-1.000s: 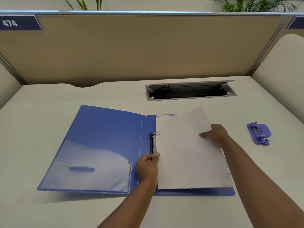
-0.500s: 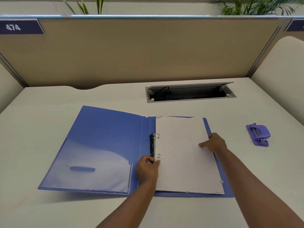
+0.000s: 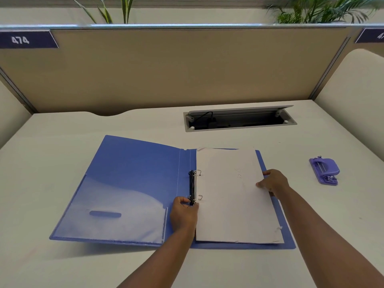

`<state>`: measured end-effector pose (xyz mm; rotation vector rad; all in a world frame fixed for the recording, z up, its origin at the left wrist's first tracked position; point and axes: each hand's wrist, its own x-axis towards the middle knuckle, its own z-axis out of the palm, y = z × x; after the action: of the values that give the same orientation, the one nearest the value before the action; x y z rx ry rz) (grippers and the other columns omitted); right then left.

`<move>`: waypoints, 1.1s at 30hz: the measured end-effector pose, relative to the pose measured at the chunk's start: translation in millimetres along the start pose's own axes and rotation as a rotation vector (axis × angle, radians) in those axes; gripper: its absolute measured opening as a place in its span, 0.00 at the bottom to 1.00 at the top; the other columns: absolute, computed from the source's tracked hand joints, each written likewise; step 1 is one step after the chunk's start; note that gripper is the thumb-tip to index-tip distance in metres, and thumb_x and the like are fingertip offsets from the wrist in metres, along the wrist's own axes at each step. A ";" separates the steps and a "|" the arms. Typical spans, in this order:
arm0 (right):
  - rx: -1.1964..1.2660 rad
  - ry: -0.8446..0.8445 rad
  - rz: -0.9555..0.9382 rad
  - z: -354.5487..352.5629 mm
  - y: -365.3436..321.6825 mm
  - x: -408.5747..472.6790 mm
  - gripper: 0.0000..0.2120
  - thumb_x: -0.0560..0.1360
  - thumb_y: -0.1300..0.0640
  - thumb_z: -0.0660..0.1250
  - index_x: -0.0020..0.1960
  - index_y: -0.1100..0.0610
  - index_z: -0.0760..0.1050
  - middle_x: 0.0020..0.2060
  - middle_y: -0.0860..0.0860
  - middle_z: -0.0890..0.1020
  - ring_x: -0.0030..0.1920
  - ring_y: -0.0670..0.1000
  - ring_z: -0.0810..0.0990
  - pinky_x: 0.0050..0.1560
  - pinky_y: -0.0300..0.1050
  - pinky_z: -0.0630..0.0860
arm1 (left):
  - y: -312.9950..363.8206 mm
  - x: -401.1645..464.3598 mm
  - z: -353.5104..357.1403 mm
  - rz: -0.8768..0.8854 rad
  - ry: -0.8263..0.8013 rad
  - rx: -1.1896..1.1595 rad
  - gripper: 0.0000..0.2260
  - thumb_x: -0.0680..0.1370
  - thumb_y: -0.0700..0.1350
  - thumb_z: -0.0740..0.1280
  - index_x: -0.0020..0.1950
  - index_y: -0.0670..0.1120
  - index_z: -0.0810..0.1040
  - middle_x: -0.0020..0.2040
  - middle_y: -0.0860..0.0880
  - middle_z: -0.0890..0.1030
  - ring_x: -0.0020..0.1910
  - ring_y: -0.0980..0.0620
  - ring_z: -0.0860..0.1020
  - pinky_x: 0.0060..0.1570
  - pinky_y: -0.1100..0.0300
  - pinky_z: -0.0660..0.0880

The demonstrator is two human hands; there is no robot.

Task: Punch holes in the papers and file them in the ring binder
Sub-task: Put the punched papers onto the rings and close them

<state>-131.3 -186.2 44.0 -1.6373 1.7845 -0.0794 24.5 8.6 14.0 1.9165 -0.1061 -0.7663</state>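
On the desk [image 3: 62,152], the left hand [image 3: 184,214] pinches the ring binder's [image 3: 135,183] clasp [image 3: 192,188], seemingly to close it, while the right hand [image 3: 273,182] grips the papers [image 3: 232,204] to steady them.

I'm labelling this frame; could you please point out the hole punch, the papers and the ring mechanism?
hole punch [image 3: 324,170]: head view, purple top.
papers [image 3: 230,196]: head view, sheet middle.
ring mechanism [image 3: 192,187]: head view, black spine bar.

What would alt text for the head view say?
Two hands file white papers in an open blue binder on a desk: the left hand grips the ring clip, the right hand holds the papers' edge. A purple punch sits to the right.
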 end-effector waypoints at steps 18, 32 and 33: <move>-0.081 0.051 -0.022 8.1 6.0 8.9 0.18 0.70 0.61 0.72 0.59 0.61 0.75 0.56 0.59 0.80 0.56 0.61 0.78 0.56 0.49 0.74 | -1.1 5.9 -3.1 0.005 0.002 0.001 0.08 0.72 0.38 0.71 0.43 0.46 0.72 0.36 0.52 0.74 0.32 0.53 0.72 0.29 0.63 0.69; 0.359 0.274 -0.593 57.3 -20.1 -45.8 0.07 0.70 0.67 0.69 0.46 0.60 0.82 0.43 0.54 0.84 0.37 0.38 0.79 0.38 0.23 0.70 | 3.9 20.8 -25.7 0.319 -0.081 0.121 0.16 0.71 0.31 0.64 0.39 0.53 0.69 0.39 0.50 0.70 0.37 0.50 0.70 0.37 0.59 0.70; 0.409 0.187 -0.619 66.9 -24.7 -55.5 0.06 0.70 0.66 0.70 0.45 0.59 0.82 0.42 0.52 0.84 0.35 0.34 0.78 0.37 0.22 0.70 | 4.5 24.4 -28.8 0.365 -0.098 0.141 0.16 0.71 0.31 0.64 0.39 0.54 0.70 0.41 0.49 0.72 0.38 0.50 0.70 0.38 0.61 0.70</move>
<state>-77.9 -114.6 30.6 -1.8443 1.2114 -0.8424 60.9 19.5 14.3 1.9163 -0.5678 -0.6166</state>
